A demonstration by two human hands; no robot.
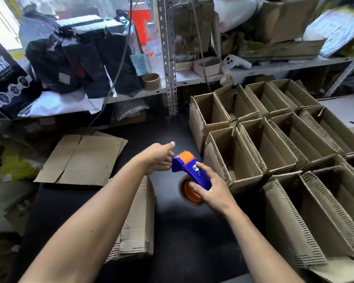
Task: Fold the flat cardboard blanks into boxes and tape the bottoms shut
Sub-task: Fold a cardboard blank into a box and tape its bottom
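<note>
My right hand grips a blue and orange tape dispenser above the black table. My left hand reaches to the dispenser's front end, thumb stretched out, fingers by the orange roller; whether it holds tape is hidden. A flat cardboard blank lies to the left on the table. A stack of flat blanks lies under my left forearm. Several folded open boxes stand packed together on the right.
A metal shelf behind the table carries black bags, a tape core, cardboard and a white controller. A black face mask box leans at the far left. Yellow bags lie at the left edge.
</note>
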